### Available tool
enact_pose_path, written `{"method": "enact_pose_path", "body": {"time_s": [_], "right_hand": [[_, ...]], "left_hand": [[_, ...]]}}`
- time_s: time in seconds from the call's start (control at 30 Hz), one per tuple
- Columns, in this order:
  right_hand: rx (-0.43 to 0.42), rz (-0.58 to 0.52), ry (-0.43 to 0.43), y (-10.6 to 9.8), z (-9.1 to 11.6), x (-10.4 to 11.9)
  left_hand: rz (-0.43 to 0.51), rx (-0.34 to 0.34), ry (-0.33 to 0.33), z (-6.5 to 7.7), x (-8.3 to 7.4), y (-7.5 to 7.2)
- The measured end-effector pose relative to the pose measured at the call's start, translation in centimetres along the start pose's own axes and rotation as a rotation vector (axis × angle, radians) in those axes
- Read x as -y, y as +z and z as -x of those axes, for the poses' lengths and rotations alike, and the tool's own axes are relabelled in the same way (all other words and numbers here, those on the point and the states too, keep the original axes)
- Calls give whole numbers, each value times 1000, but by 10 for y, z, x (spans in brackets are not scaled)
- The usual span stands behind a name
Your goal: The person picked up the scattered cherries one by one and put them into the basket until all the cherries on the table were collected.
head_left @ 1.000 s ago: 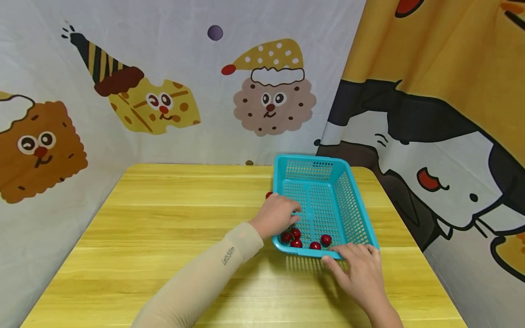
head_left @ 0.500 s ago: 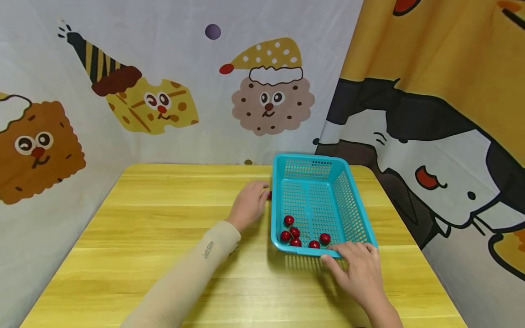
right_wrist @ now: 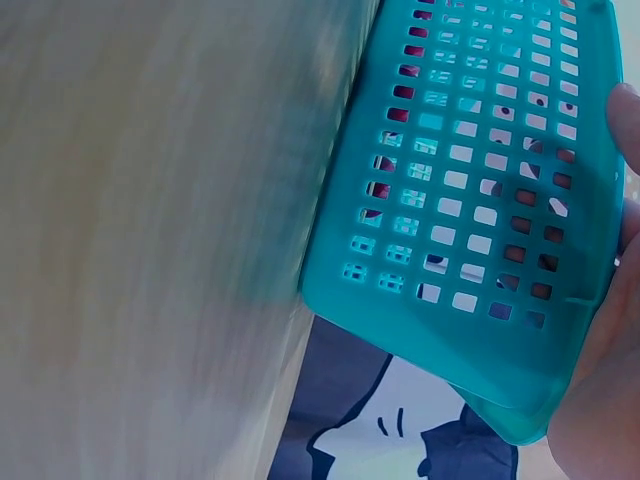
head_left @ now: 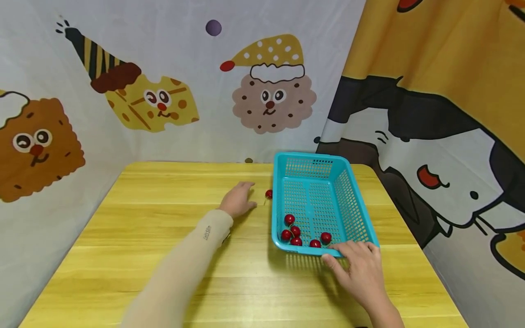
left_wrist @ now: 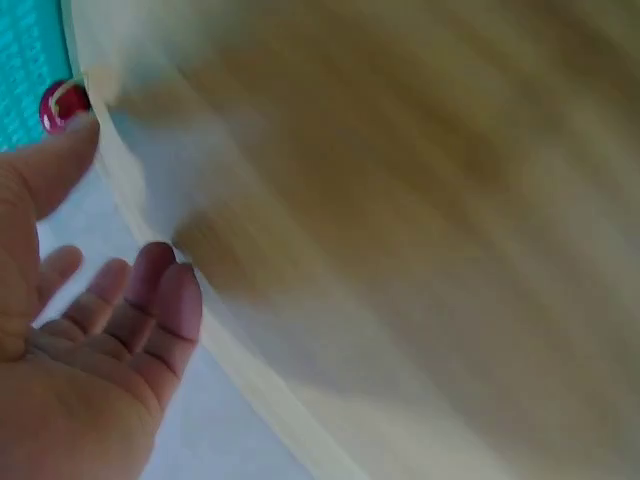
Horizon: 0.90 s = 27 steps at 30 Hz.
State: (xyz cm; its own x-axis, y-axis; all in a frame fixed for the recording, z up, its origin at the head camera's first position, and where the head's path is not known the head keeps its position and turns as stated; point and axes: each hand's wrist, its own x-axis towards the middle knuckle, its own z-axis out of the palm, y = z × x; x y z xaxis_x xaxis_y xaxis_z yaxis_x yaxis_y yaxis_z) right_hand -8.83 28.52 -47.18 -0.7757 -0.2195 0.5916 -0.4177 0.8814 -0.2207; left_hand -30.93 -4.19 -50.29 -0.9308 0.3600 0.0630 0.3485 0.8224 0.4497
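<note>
My left hand (head_left: 238,200) is held over the table, fingers extended and nothing in it. Just right of its fingertips lies a loose red cherry (head_left: 268,194) with a stem, outside the left wall of the turquoise basket (head_left: 362,205). The left wrist view also has this cherry (left_wrist: 64,106), close to the thumb but apart from it. My right hand (head_left: 361,269) grips the basket's near right rim, fingers over the edge and thumb outside. Inside, several cherries (head_left: 295,231) are gathered at the near end. The right wrist view shows the basket's perforated wall (right_wrist: 450,210).
The basket stands on the right part of a wooden table (head_left: 172,191). Behind the table hangs a pale cloth (head_left: 164,54) with cartoon prints, and a yellow printed curtain (head_left: 430,54) hangs at the right.
My left hand has moved out of the basket, reached beside the loose cherry, then drawn back left without it. A cherry it was covering in the basket now shows. The right hand stays put.
</note>
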Motion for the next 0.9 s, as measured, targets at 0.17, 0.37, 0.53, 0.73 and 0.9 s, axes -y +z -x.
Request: {"method": "enact_pose_path", "body": {"time_s": [0.17, 0.37, 0.53, 0.73, 0.9], "right_hand": [[-1, 1, 0, 2, 0, 2], [3, -5, -2, 2, -3, 4], [0, -3, -9, 1, -5, 4], [-3, -3, -11, 1, -4, 3], [-11, -2, -9, -1, -1, 1]], "left_hand": [[-115, -2, 122, -15, -24, 15], [-254, -65, 210, -22, -43, 28], [-219, -46, 207, -15, -49, 29], [-175, -18, 231, -9, -38, 18], [15, -132, 87, -12, -34, -21]]}}
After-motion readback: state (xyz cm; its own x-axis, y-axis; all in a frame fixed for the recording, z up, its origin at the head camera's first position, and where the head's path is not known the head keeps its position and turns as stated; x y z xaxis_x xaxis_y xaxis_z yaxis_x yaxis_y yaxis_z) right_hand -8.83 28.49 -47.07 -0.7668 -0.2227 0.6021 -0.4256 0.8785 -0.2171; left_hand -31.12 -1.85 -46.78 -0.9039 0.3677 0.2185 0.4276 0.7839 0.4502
